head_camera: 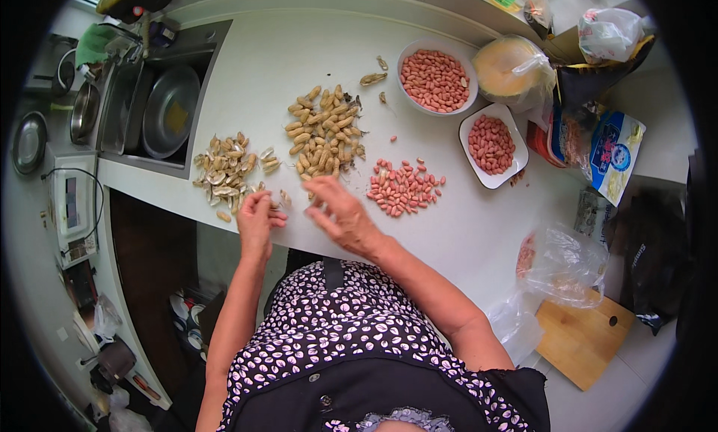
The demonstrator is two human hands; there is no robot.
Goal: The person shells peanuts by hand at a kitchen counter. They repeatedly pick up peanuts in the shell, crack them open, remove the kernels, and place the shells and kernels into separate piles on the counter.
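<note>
My left hand (pixel 256 225) is at the counter's front edge, thumb and fingertips close together, beside a pile of empty peanut shells (pixel 224 167). Whether a piece of shell is between those fingers is hard to tell. My right hand (pixel 343 217), slightly blurred, has its fingers apart and appears to hold nothing. It hovers just below a heap of unshelled peanuts (pixel 325 132). To its right, shelled pink peanut kernels (pixel 405 188) lie loose on the counter. Farther back, a round white bowl (pixel 403 84) and a squarish white dish (pixel 493 180) both contain kernels.
A metal sink (pixel 210 56) with a round basin (pixel 168 101) is at the left. At the right stand a plastic-wrapped cut melon (pixel 505 67) and a blue-and-white food packet (pixel 617 151). Plastic bags (pixel 566 263) overlap a wooden cutting board (pixel 583 342).
</note>
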